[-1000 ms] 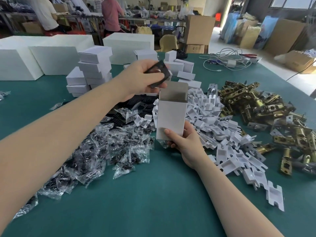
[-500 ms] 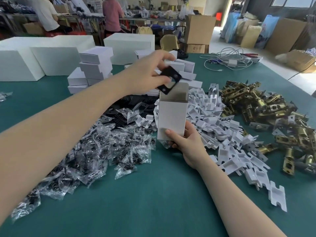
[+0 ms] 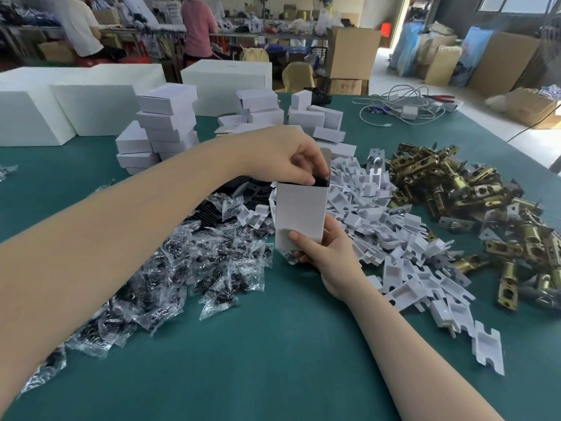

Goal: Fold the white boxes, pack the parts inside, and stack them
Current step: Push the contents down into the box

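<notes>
My right hand [image 3: 326, 253] grips the bottom of an upright white box [image 3: 300, 214] whose top is open. My left hand [image 3: 285, 156] is at the box's mouth and pinches a black plate [image 3: 320, 179], which sits partly inside the opening. Closed white boxes [image 3: 165, 123] are stacked behind my left forearm. A heap of clear bags with black parts [image 3: 194, 268] lies left of the box. White plastic inserts [image 3: 394, 238] are piled to its right, with brass latch parts [image 3: 485, 202] beyond them.
The green table [image 3: 273, 360] has bare cloth near me. Large white cartons [image 3: 76, 107] stand at the back left, and white cables [image 3: 403, 104] lie at the back right. People work at benches far behind the table.
My left hand has lowered the black plate from above the box down into its open top. My right hand still holds the box in the same place.
</notes>
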A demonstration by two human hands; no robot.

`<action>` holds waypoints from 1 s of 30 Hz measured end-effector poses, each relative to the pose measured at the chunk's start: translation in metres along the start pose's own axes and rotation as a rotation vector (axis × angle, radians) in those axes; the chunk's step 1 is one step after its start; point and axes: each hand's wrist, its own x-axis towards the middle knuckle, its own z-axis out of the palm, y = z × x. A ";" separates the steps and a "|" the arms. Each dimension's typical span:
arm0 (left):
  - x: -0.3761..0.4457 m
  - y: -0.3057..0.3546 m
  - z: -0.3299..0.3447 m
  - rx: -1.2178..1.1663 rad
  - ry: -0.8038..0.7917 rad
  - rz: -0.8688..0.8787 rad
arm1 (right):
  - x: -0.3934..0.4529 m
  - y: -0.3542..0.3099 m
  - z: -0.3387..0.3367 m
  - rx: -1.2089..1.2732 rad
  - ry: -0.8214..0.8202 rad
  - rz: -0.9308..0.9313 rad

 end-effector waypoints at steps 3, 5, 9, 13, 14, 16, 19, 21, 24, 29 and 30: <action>0.002 -0.003 0.003 0.005 -0.070 -0.046 | 0.000 0.000 0.000 -0.006 0.001 0.000; 0.002 -0.002 0.005 0.021 -0.096 -0.035 | 0.000 0.000 0.000 -0.007 -0.001 0.001; 0.002 -0.002 0.007 0.050 -0.090 -0.029 | 0.000 -0.001 0.000 -0.012 0.004 0.011; 0.000 -0.001 0.008 0.064 -0.127 -0.040 | -0.001 -0.002 0.002 -0.016 0.006 0.013; -0.001 0.000 0.008 0.079 -0.142 -0.049 | -0.002 -0.002 0.002 -0.018 0.006 0.012; -0.003 0.003 0.008 0.101 -0.128 -0.062 | -0.002 -0.003 0.002 -0.021 0.006 0.011; -0.011 0.000 0.011 0.039 0.148 0.011 | -0.002 -0.003 0.001 0.005 0.006 0.014; -0.019 -0.003 0.024 -0.087 0.498 0.032 | -0.002 -0.003 0.001 0.016 0.006 0.015; -0.030 -0.012 0.062 -0.413 0.683 -0.166 | -0.003 -0.004 0.001 0.048 0.022 0.007; -0.036 -0.030 0.122 -0.790 0.406 -0.207 | -0.005 -0.002 0.000 0.106 0.005 -0.042; -0.036 -0.031 0.126 -0.778 0.436 -0.170 | -0.005 -0.001 0.000 0.108 -0.004 -0.053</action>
